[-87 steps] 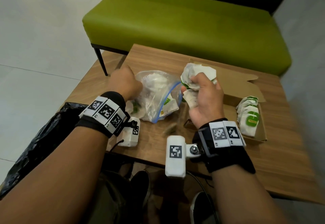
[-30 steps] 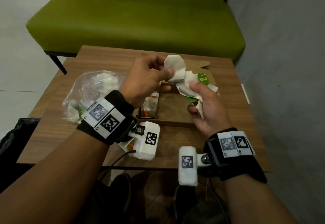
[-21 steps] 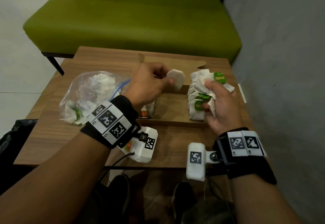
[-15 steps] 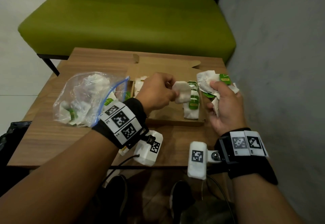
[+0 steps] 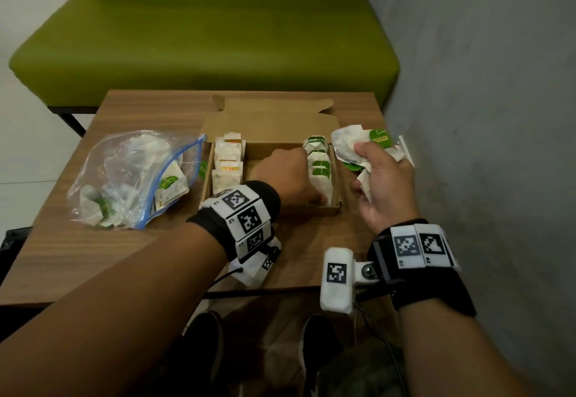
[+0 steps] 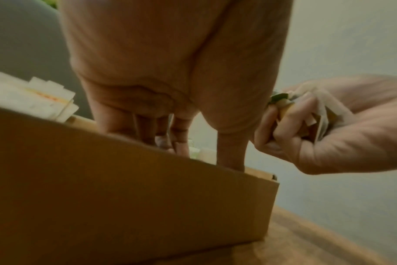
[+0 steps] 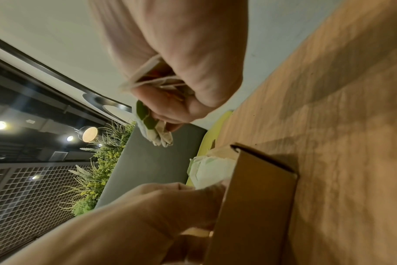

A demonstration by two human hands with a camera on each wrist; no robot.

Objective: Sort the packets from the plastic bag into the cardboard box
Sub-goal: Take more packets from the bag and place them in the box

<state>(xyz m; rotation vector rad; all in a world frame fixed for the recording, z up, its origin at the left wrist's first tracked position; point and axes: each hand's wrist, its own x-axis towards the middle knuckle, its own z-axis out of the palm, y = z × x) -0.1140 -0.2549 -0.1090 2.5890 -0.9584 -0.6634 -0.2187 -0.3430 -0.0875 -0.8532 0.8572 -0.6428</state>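
Observation:
An open cardboard box [image 5: 271,135] lies on the wooden table [image 5: 93,256]. It holds a row of orange-labelled packets [image 5: 227,160] on its left and a row of green-labelled packets [image 5: 318,160] on its right. My left hand [image 5: 311,197] reaches down inside the box and pinches a white packet [image 5: 322,189] at the near end of the green row. In the left wrist view the box wall [image 6: 125,197] hides its fingertips. My right hand [image 5: 377,178] hovers beside the box's right wall and grips a crumpled bunch of packets [image 5: 352,144]. The clear plastic bag [image 5: 124,175] with more packets lies left of the box.
A green bench [image 5: 202,32] stands behind the table. A grey wall [image 5: 483,116] runs close along the right side. A black bag [image 5: 12,241] sits on the floor at the left. The box's lid flap [image 5: 274,110] lies open towards the bench.
My left hand took one white packet from the bunch in my right hand and carried it down into the box beside the green row. My right hand stayed at the box's right.

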